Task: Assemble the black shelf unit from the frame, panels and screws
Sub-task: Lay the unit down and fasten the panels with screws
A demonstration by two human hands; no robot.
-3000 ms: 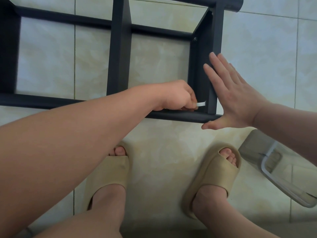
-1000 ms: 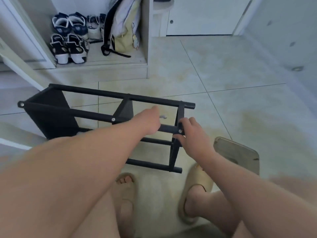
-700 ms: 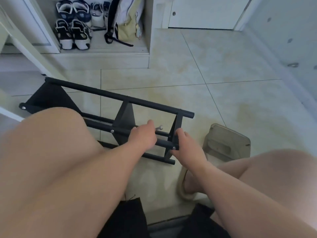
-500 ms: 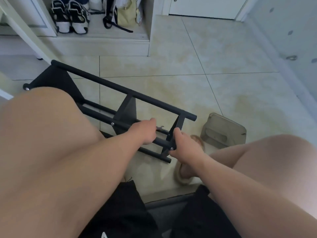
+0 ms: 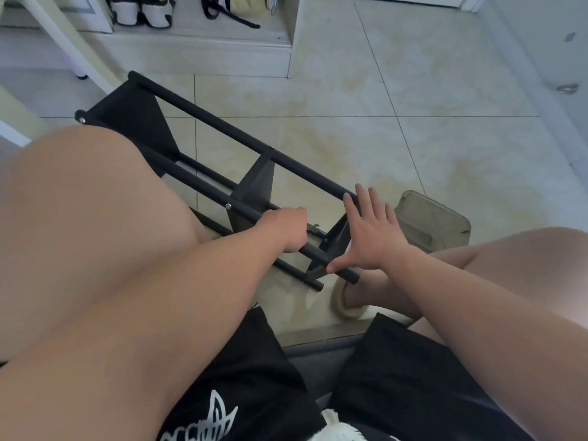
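Observation:
The black shelf frame [image 5: 229,135] lies on its side on the tiled floor, running from the upper left down to the middle. My left hand [image 5: 288,229] is curled round a small metal key [image 5: 315,227] at the frame's near end panel [image 5: 339,235], and also wraps one of the black bars. My right hand [image 5: 370,233] rests flat on the outside of that end panel, fingers straight and spread, thumb on the lower bar. My left knee hides part of the frame.
A beige plastic container lid [image 5: 436,222] lies on the floor just right of the frame. A low white shelf holding sneakers [image 5: 140,7] and a bag [image 5: 241,4] stands at the back. A sandal [image 5: 346,303] sits under the frame's near end.
I have sat down and the frame swung to a diagonal. My right hand went from gripping the end panel to lying flat against it. The left hand stays on the key.

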